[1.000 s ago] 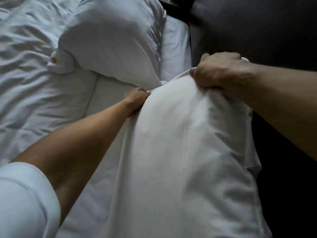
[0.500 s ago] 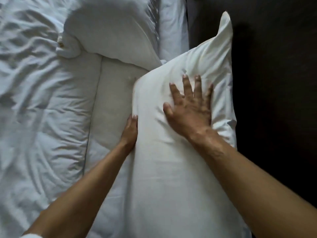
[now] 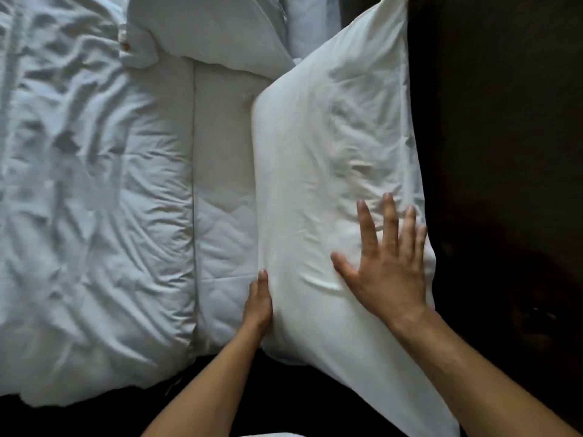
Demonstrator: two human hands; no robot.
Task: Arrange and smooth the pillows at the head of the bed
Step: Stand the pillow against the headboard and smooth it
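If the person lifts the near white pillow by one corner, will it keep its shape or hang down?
It would probably sag: the near pillow dents and creases under the flat right hand. Its loose case edge by the headboard looks floppy. It seems light, since the left hand pressing its side appears enough to steady it.

We see a bed with a crumpled white duvet (image 3: 94,200) and a quilted mattress pad (image 3: 220,222) beside it. A dark headboard (image 3: 504,152) stands along the right side. The floor (image 3: 94,421) below is dark. The light is dim.
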